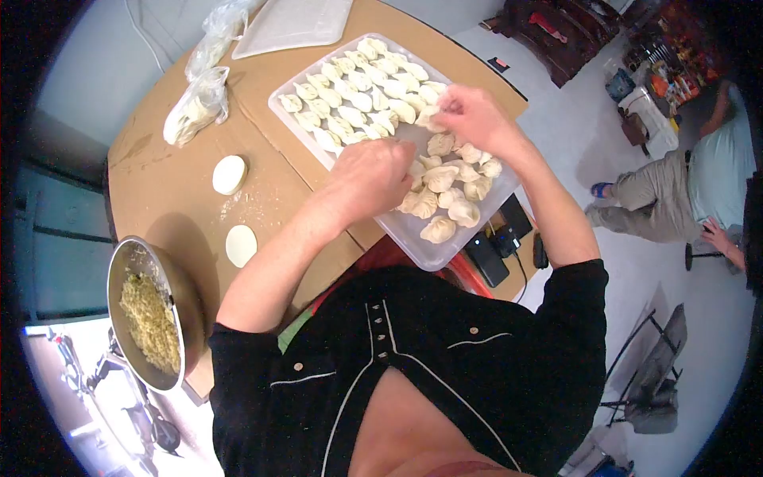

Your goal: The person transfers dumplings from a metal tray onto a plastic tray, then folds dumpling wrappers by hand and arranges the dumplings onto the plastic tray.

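Observation:
A translucent plastic tray [433, 256] holds several rows of pale dumplings [362, 101] at its far end and a looser group of pleated dumplings [441, 179] at its near right end. My right hand [477, 119] is over the tray's right side, thumb and fingers pinched on a dumpling [430, 118]. Over the tray's near left edge, my left hand [375, 176] is closed with curled fingers. Its fingertips are hidden from above, so what they hold, if anything, does not show.
Left on the brown table [294, 238] lie round dough wrappers [241, 246], a stack of wrappers [230, 175] and a plastic bag [196, 107]. A metal bowl of chopped filling [151, 322] stands at the left edge. Another person [675, 183] is at the right.

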